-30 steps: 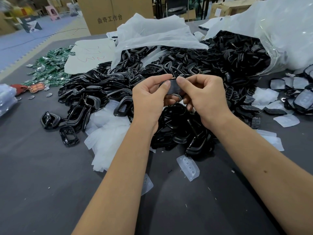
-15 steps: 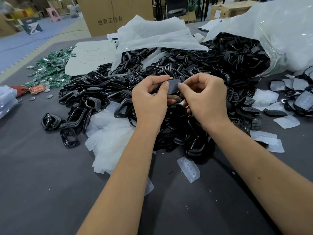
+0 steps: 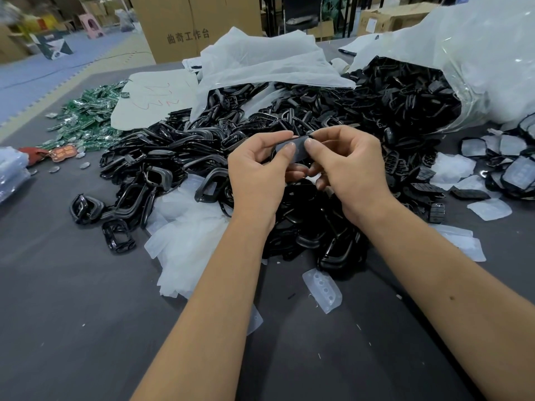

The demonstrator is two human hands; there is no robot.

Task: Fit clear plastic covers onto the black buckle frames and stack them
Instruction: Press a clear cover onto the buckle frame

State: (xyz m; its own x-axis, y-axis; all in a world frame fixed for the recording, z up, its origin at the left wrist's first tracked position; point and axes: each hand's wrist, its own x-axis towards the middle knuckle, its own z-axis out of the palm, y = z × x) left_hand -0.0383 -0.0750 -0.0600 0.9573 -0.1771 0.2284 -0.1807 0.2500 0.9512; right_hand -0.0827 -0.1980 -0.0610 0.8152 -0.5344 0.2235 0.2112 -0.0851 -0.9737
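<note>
Head view: both hands [image 3: 257, 175] [image 3: 350, 166] around covered frame [image 3: 298, 148].

Even, soft indoor light; faint shadows on desk [image 3: 72, 314]; glare on plastic bag [image 3: 477, 62]; wide-angle edge bending; background soft.

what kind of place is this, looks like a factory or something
Probably a small factory or workshop assembly bench. A big heap of black plastic buckle frames spills from a clear plastic bag across the grey worktable, beside a pile of green circuit boards, with brown cardboard cartons behind.
</note>
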